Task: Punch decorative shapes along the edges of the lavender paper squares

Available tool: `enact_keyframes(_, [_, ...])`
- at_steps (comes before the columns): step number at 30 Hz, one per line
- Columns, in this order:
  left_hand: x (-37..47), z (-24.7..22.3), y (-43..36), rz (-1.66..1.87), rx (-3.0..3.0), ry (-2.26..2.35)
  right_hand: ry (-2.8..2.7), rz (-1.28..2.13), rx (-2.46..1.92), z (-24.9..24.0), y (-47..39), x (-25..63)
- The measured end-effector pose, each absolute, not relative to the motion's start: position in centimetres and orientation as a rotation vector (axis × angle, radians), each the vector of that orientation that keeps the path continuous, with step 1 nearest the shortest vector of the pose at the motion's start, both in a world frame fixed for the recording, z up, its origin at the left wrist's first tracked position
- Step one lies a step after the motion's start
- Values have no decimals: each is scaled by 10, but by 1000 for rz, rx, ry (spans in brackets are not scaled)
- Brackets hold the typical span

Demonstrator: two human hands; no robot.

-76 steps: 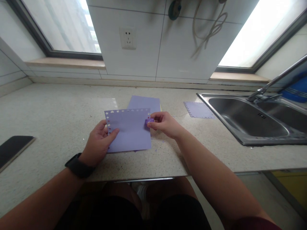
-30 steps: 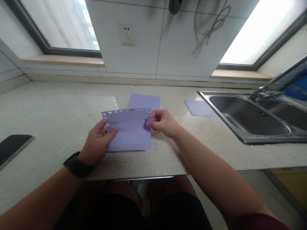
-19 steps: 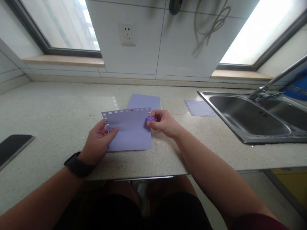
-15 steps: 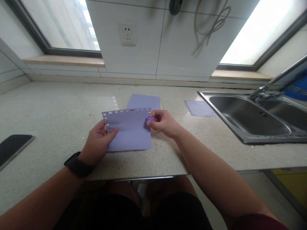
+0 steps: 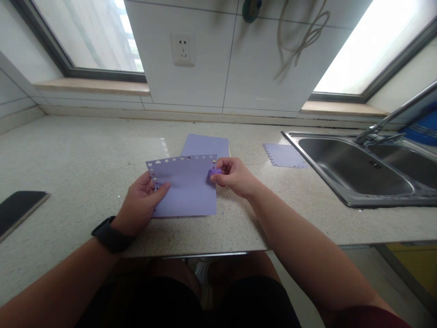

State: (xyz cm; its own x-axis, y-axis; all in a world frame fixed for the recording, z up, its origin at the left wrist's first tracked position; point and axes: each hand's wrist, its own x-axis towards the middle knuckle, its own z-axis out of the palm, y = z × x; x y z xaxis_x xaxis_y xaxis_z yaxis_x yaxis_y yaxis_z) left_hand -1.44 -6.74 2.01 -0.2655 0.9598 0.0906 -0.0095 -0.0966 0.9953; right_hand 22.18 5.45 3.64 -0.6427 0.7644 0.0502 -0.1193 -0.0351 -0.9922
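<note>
A purple sheet of paper [image 5: 187, 191] is held up a little over the counter, with small shapes punched along its top and left edges and a few at the upper right. My left hand [image 5: 145, 198] grips its left edge, thumb on top and fingers behind. At the right edge, my right hand [image 5: 232, 175] is closed on a small purple craft punch [image 5: 215, 173], which straddles the paper's edge. The thumb and fingers pinch the punch, so part of it is hidden.
Behind the held sheet lies a stack of purple paper [image 5: 206, 145]. Another purple sheet with punched edges [image 5: 285, 156] lies by the steel sink [image 5: 344, 200]. A dark flat object [image 5: 22, 207] rests at the far left. Tiny paper bits dot the counter [image 5: 191, 239].
The punch sits slightly lower along the right edge, and another punched hole shows above it. My left hand keeps its hold on the sheet.
</note>
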Motion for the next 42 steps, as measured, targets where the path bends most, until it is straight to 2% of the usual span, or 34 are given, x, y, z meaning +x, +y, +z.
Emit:
enact_keyframes(20, [-18, 15, -67, 1498, 1104, 1323, -1655, 1732, -701, 35, 59, 227])
enact_keyframes(31, [-16, 18, -66, 1514, 1071, 1348, -1552, 1567, -802, 48, 69, 242])
enact_keyframes(36, [-16, 18, -66, 1523, 1073, 1357, -1658, 1340, -898, 40, 76, 244])
enact_keyframes(42, [-17, 13, -65, 1578, 1058, 1319, -2093, 729, -1024, 41, 80, 246])
